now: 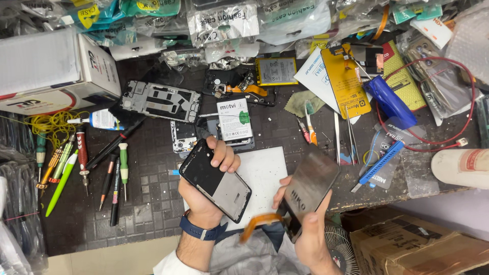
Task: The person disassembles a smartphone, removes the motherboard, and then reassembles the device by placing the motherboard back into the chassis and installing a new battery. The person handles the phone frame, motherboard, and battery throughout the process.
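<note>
While left hand (204, 191) clasps black phone frame (215, 180), long axis diagonal, right hand (305, 224) grips glossy rectangular display panel (310, 184) with orange flex ribbon (259, 223).

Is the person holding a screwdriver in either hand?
No: the left hand grips a black phone frame, the right hand holds a display panel, and the screwdrivers lie on the mat.

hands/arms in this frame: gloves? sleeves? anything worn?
Both bare, no gloves. Left hand: dark blue band around the wrist, watch-like, face not visible; white sleeve edge further up the forearm. Right hand: nothing visible on wrist; no rings discernible.
</note>
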